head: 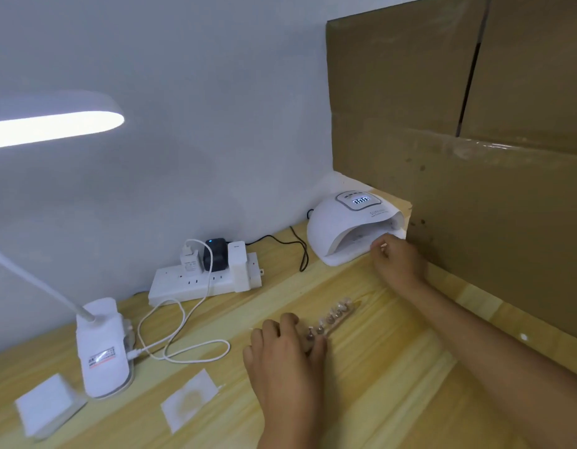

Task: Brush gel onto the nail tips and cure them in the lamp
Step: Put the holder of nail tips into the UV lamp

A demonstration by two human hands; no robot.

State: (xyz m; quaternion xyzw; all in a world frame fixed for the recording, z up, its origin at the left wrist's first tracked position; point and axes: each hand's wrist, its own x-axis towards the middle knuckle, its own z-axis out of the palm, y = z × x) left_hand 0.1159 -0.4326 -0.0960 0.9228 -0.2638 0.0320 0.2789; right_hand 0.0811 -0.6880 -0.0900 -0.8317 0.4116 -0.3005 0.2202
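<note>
Head view showed a wooden table against a pale wall. At the far left stood a white desk lamp, its lit head reaching over the table. Near its base lay two white paper squares, one on each side of the base, and the right one had a yellowish stain. Behind them, by the wall, a white power strip carried several plugs, and a white cable ran in loops from it down to the desk lamp.

In the middle the left hand lay on the table with its fingers curled over the near end of a stick, the thumb pressing it from the right side. The nail tips sat in a row on this stick, which lay flat and pointed toward the far right.

Farther right the white curing lamp stood at the far edge, its display lit. The right hand was at its opening, fingers bent, the fingertips close together; I could not tell if they pinched something. A big cardboard sheet stood behind the lamp at the right.
</note>
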